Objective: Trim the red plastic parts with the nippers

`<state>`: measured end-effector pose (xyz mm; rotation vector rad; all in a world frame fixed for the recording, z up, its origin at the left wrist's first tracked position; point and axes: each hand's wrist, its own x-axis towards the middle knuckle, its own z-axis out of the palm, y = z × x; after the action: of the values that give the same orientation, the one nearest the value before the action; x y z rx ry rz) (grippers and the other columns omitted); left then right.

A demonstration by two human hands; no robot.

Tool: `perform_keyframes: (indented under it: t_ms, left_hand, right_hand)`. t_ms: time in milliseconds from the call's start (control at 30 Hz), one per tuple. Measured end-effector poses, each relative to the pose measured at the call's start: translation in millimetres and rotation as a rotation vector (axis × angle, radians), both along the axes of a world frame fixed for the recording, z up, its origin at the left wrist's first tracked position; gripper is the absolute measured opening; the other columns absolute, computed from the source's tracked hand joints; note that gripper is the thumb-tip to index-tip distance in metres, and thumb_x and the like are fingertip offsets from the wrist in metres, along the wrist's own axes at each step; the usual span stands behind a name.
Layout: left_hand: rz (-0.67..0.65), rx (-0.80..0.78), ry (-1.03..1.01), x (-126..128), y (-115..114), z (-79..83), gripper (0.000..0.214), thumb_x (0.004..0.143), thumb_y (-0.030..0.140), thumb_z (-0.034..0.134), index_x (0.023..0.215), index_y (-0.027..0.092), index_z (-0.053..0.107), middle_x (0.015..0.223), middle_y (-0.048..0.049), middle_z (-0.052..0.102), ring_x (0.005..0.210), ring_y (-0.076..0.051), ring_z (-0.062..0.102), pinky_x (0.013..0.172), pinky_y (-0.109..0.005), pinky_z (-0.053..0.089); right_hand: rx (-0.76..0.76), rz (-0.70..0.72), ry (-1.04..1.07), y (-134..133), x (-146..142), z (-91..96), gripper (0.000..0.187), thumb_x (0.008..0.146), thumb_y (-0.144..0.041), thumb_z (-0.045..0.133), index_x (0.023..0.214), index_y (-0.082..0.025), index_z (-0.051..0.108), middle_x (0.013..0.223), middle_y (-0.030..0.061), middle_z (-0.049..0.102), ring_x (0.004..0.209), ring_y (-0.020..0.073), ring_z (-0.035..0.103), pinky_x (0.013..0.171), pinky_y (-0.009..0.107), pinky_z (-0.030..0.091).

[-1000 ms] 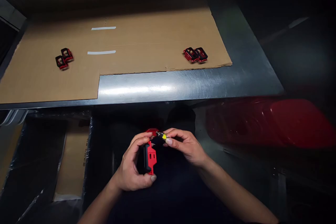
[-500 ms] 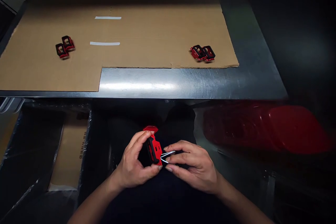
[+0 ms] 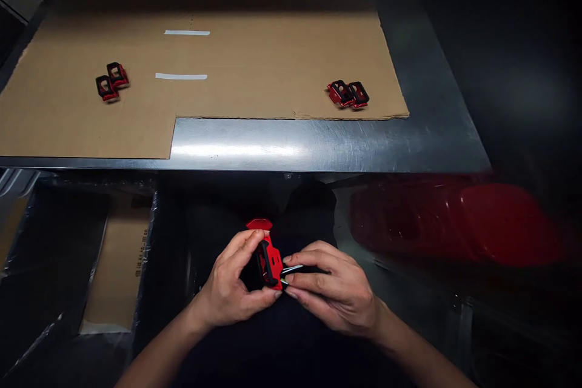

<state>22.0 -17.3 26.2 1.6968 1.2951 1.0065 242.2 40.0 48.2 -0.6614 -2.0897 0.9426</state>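
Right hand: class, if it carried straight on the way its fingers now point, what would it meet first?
The right hand would most likely meet the red-and-black plastic part held in the left hand, the thin metal piece in its fingers arriving first; depth is hard to judge.

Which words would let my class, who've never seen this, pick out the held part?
Start at the steel bench with its cardboard sheet. Just below the bench's front edge, find the person's left hand gripping the red-and-black part, with the right hand pinching a thin metal piece. Unlike the left pair and right pair lying on the cardboard, this one is held.
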Motion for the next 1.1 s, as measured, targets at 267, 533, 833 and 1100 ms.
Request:
perform_keyframes:
  t_ms: [267,533,833,1100]
  left_hand:
    - [-0.01,-0.006,0.009,-0.6,0.5,-0.6,0.086,0.077,0.021,0.075,0.153,0.027,0.035,0.134,-0.0141,0.057,0.12,-0.03,0.062,0.097,-0.046,0.059]
    - [-0.052,0.009,0.035,-5.4,-0.5,-3.3,0.086,0.082,0.029,0.077,0.155,0.029,0.031,0.132,-0.0152,0.055,0.117,-0.03,0.062,0.093,-0.047,0.06]
    - [-0.034,-0.022,0.071,-7.3,-4.2,-6.1,0.087,0.081,0.039,0.079,0.154,0.028,0.033,0.132,-0.0155,0.055,0.118,-0.031,0.062,0.096,-0.048,0.059]
    - [-0.014,-0.012,0.032,-5.9,-5.2,-8.9,0.095,0.085,0.041,0.075,0.159,0.031,0.017,0.13,-0.0145,0.056,0.116,-0.03,0.062,0.096,-0.05,0.058]
  right_hand:
    - [0.001,0.012,-0.041,1.2,0.4,1.3,0.017,0.084,-0.014,0.074,0.1,-0.02,0.075,0.1,0.01,0.076,0.084,0.0208,0.069,0.071,0.034,0.061]
    - [-0.043,0.027,-0.082,1.1,-0.2,3.7,0.015,0.087,-0.015,0.072,0.101,-0.021,0.075,0.1,0.0082,0.076,0.088,0.0196,0.069,0.073,0.032,0.062]
    - [-0.026,0.031,-0.058,0.5,-3.6,4.7,0.016,0.087,-0.013,0.072,0.102,-0.019,0.074,0.096,0.0077,0.076,0.086,0.0187,0.07,0.074,0.031,0.062]
    - [-0.005,0.009,-0.001,-2.8,-6.9,2.2,0.021,0.087,-0.01,0.07,0.105,-0.021,0.074,0.09,0.006,0.078,0.08,0.0179,0.073,0.077,0.033,0.064]
